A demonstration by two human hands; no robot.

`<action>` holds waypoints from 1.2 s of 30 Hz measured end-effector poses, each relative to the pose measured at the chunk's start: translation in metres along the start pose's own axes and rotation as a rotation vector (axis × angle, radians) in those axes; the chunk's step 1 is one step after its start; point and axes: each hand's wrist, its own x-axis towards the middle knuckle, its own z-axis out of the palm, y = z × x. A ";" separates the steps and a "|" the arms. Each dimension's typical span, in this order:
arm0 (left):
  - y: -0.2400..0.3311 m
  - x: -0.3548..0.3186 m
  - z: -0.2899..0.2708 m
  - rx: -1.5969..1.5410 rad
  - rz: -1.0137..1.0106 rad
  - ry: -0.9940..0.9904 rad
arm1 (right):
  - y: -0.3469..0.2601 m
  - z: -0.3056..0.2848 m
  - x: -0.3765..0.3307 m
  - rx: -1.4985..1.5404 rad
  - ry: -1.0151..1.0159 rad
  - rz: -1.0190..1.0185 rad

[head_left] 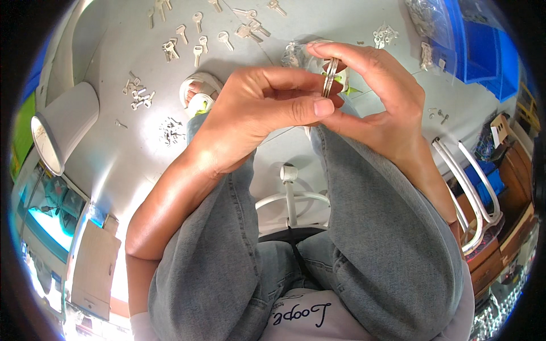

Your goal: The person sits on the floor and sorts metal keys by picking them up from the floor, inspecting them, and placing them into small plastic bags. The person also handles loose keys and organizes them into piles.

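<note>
In front of my knees, my left hand (259, 108) pinches a thin silvery metal piece (330, 77) between thumb and fingers. The piece is turned edge-on and looks layered, like stacked keys or a key ring; I cannot tell which. My right hand (387, 85) curves around it from the other side, its index finger at the upper end and its thumb beside my left thumb. Some fingertips are hidden behind the left hand. Beyond the hands, loose silvery keys (226, 40) lie on the grey floor, several overlapping in a small heap (252, 29).
Smaller metal parts lie in groups at left (172, 132) and far right (385, 36). A clear plastic bag (294, 55) rests by my right foot. Blue bins (490, 68) stand at right, above a white-framed stool (469, 193). A white bucket (71, 125) is at left.
</note>
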 end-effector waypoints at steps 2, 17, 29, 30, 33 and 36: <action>0.001 0.000 0.000 0.022 -0.008 0.002 | -0.001 0.000 0.000 -0.014 -0.007 0.014; 0.008 0.003 0.010 0.068 -0.090 0.026 | 0.020 0.008 -0.008 0.083 0.126 0.031; 0.006 0.001 0.013 0.152 0.047 -0.080 | 0.020 0.010 -0.013 0.347 0.209 0.139; 0.007 0.001 0.013 0.131 0.011 -0.061 | 0.021 0.010 -0.013 0.314 0.201 0.128; 0.007 0.003 0.011 0.093 -0.030 0.007 | 0.021 0.006 -0.010 -0.010 0.163 -0.053; 0.004 0.005 0.007 0.109 0.017 0.080 | 0.005 -0.003 0.001 -0.192 0.015 -0.115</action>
